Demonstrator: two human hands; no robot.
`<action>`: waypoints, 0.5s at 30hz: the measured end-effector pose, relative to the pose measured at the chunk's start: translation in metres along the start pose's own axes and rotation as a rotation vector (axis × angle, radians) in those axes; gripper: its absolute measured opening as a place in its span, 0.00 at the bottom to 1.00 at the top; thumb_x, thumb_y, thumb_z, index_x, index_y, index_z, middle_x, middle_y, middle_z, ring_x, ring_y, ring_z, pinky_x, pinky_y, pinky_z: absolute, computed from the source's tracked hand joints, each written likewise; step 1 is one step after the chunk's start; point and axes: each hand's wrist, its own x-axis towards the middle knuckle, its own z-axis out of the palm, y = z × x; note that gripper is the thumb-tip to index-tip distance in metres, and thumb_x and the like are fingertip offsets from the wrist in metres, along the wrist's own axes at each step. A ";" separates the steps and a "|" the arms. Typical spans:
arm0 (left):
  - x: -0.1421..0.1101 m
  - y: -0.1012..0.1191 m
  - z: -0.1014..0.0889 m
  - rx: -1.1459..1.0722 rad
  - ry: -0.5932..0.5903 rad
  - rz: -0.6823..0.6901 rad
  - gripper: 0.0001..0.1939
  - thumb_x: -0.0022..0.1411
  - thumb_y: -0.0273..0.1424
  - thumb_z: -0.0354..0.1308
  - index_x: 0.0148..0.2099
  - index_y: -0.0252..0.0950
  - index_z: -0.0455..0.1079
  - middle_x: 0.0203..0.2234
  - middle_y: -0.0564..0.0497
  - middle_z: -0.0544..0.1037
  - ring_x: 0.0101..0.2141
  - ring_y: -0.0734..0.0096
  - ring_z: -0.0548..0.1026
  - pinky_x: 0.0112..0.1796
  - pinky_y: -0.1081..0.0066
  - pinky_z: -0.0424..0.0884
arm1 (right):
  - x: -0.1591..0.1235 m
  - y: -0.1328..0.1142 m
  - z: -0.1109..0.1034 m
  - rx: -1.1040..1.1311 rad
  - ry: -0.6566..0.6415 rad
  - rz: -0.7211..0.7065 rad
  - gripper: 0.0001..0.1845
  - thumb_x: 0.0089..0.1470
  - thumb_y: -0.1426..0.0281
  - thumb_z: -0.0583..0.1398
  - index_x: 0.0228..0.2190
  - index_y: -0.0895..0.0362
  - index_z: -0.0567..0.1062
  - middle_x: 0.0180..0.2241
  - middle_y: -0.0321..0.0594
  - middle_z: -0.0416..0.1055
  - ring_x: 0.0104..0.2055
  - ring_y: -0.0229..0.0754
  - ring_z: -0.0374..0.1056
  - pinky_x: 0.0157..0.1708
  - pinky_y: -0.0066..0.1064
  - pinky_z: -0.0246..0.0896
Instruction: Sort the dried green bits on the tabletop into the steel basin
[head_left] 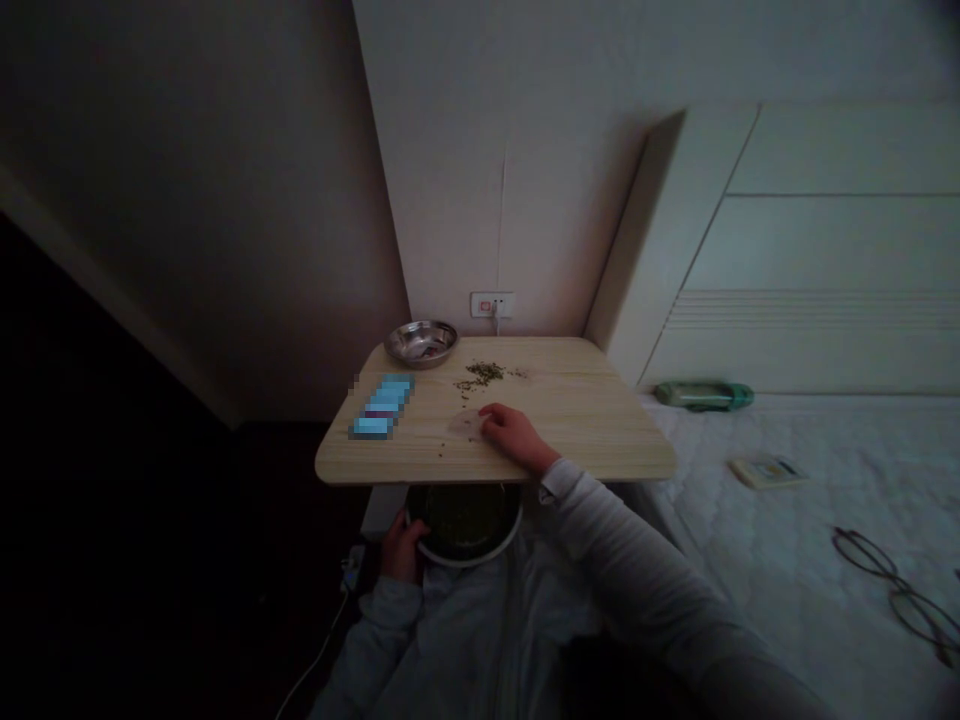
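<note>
Below the near edge of the small wooden table [585, 420], a round basin [472, 558] with a pale rim and dark green contents rests at my lap. My left hand [403, 548] grips its left rim, thumb over the edge. My right hand [516, 438] is on the tabletop, fingers curled together and pointing down at the wood; whatever is between the fingertips is too small to make out. A few dark specks lie beside them. Farther back is a loose pile of small green bits [484, 374], perhaps seeds or beans.
A steel bowl [421, 345] with something small inside stands at the table's back left. Nearer is a blurred-out phone-like screen [382, 408]. A plugged wall socket [492, 304] is behind. On the bed at right lie a green bottle [703, 395], a small pack [766, 471] and glasses [892, 585].
</note>
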 end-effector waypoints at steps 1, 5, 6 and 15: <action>-0.001 0.002 0.000 0.006 -0.011 0.008 0.08 0.31 0.26 0.50 0.20 0.35 0.67 0.18 0.55 0.69 0.25 0.73 0.67 0.27 0.74 0.61 | 0.001 -0.002 0.002 -0.012 -0.009 -0.004 0.16 0.43 0.72 0.51 0.37 0.59 0.68 0.24 0.35 0.67 0.24 0.33 0.59 0.26 0.24 0.52; -0.002 0.005 -0.001 0.013 -0.026 0.011 0.09 0.31 0.25 0.50 0.21 0.35 0.67 0.18 0.55 0.69 0.25 0.72 0.67 0.28 0.73 0.62 | 0.002 -0.009 0.008 -0.067 -0.035 -0.041 0.17 0.43 0.72 0.50 0.38 0.58 0.68 0.25 0.36 0.67 0.25 0.33 0.59 0.27 0.24 0.51; -0.003 0.005 -0.002 0.020 -0.018 0.005 0.09 0.31 0.25 0.51 0.22 0.35 0.67 0.18 0.55 0.69 0.25 0.72 0.67 0.28 0.73 0.62 | 0.002 -0.009 0.009 -0.081 -0.038 -0.050 0.17 0.43 0.72 0.50 0.38 0.58 0.68 0.25 0.36 0.68 0.26 0.34 0.59 0.27 0.25 0.51; 0.002 -0.002 -0.004 0.012 0.064 -0.006 0.13 0.29 0.25 0.51 0.25 0.35 0.67 0.18 0.56 0.70 0.24 0.71 0.67 0.28 0.72 0.61 | -0.003 -0.015 0.015 -0.108 -0.062 -0.094 0.17 0.45 0.71 0.50 0.38 0.58 0.69 0.26 0.37 0.69 0.26 0.34 0.61 0.29 0.25 0.53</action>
